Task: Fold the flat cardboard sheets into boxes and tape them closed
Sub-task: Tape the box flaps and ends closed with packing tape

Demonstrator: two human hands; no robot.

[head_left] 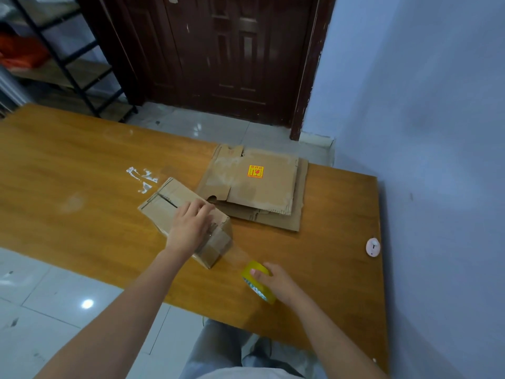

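Observation:
A folded cardboard box (169,206) lies on the wooden table (82,192), its near end covered with clear tape. My left hand (190,225) presses flat on the box top near that taped end. My right hand (276,280) grips a yellow roll of tape (255,283) just off the box's near corner. A clear strip of tape (239,254) stretches from the roll to the box. Beyond the box lies a stack of flat cardboard sheets (257,187), the top one bearing a yellow and red sticker (256,171).
White tape scraps (140,177) stick to the table left of the box. A small pink round object (372,247) sits near the table's right edge. A blue wall runs along the right, a dark door (218,56) stands behind, and a metal shelf (54,50) at back left.

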